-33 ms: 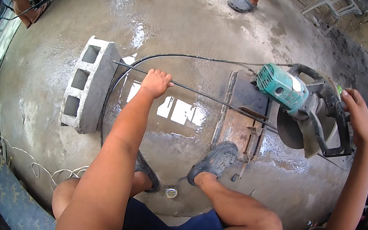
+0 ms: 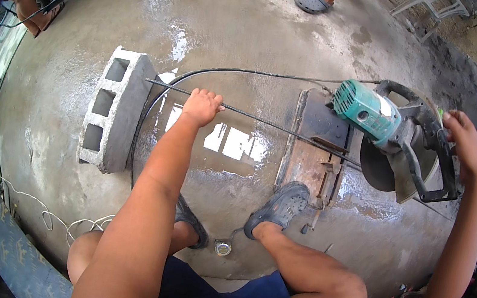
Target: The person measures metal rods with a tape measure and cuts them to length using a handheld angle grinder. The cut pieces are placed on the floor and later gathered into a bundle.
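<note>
My left hand (image 2: 201,107) is closed around a long thin ribbed steel bar (image 2: 255,119). The bar's left end rests against the top of a grey hollow concrete block (image 2: 127,118), and its other part runs rightward across the rusty metal base (image 2: 303,167) of a cut-off saw. The saw's teal motor (image 2: 367,114) and round disc (image 2: 375,166) stand over the base's right side, with the disc close to the bar. At the black handle (image 2: 442,156) of the saw, my right hand (image 2: 464,139) has its fingers curled; part of that grip is hidden.
A black cable (image 2: 237,71) loops from the block toward the saw. Wet concrete floor (image 2: 230,32) surrounds everything, with a puddle under the bar. A tape measure (image 2: 223,248) lies between my feet. Other people's feet (image 2: 313,2) show at the top and upper left, near a white chair (image 2: 432,7).
My right hand and the saw's motor have shifted very slightly. My left hand stays in place on the steel bar.
</note>
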`<state>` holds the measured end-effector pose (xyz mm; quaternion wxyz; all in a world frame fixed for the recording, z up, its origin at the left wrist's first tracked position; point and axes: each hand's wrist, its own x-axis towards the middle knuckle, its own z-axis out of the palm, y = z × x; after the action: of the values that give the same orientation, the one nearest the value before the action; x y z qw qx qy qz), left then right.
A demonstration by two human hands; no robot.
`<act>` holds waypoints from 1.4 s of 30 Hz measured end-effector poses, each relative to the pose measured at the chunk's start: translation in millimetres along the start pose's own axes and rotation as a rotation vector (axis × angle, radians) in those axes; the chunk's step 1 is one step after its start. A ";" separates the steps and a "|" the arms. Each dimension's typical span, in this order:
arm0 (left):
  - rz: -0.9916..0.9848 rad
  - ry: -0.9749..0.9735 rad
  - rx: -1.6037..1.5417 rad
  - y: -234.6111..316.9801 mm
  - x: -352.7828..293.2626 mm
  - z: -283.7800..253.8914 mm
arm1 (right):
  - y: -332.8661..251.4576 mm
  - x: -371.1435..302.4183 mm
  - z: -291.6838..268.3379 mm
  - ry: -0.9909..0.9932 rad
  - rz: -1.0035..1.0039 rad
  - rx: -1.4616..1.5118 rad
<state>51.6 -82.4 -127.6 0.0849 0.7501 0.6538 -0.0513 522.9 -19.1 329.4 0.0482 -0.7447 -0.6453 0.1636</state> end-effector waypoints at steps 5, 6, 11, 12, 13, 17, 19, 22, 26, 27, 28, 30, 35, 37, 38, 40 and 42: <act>-0.007 0.055 -0.017 -7.5 -0.5 6.2 | 3.9 38.7 9.5 -0.088 0.215 0.090; -0.005 0.063 -0.019 -9.5 -0.9 7.4 | 8.5 43.7 12.8 -0.183 0.231 0.111; -0.018 0.086 0.004 -25.7 -8.5 12.9 | 7.7 33.8 18.6 -0.365 0.302 0.412; -0.019 0.095 -0.008 -29.1 -10.7 15.8 | 12.1 39.2 17.8 -0.392 0.318 0.425; -0.017 0.105 -0.020 -33.5 -12.6 18.0 | 11.7 39.3 19.6 -0.402 0.331 0.434; 0.038 0.167 -0.014 -30.8 -3.6 21.3 | 26.2 41.5 18.5 -0.453 0.357 0.446; 0.067 0.167 -0.111 -41.5 -0.2 30.2 | 26.9 35.9 17.6 -0.459 0.330 0.424; 0.052 0.173 -0.093 -37.1 -7.4 25.6 | 15.2 19.4 35.4 -0.370 0.392 0.370; 0.032 0.118 -0.030 -32.5 -10.0 17.4 | 37.1 -14.8 65.4 -0.308 0.349 0.438; 0.034 0.111 -0.033 -31.5 -8.4 17.9 | 42.0 -23.4 72.0 -0.287 0.345 0.450; 0.032 0.104 -0.037 -30.6 -7.3 18.7 | 48.1 -31.2 80.4 -0.223 0.335 0.442; 0.025 0.094 -0.035 -31.3 -5.9 19.4 | 54.0 -48.4 98.2 -0.170 0.325 0.430; 0.026 0.092 -0.031 -31.9 -7.8 22.5 | 72.1 -80.8 141.8 -0.084 0.330 0.460; 0.022 0.086 -0.039 -33.8 -7.6 20.8 | 72.1 -86.3 147.2 -0.073 0.310 0.475; 0.019 0.080 -0.043 -33.4 -8.3 19.1 | 71.3 -87.9 149.8 -0.061 0.311 0.470; 0.022 0.062 -0.046 -31.6 -7.9 16.0 | 72.7 -89.5 152.7 -0.050 0.316 0.461; 0.018 0.054 -0.045 -30.9 -7.5 12.9 | 75.0 -89.3 153.5 -0.050 0.319 0.449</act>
<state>20.4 -88.2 -140.7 0.0845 0.7551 0.6500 -0.0154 536.7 -139.9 179.8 0.1696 -0.8033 -0.4684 0.3265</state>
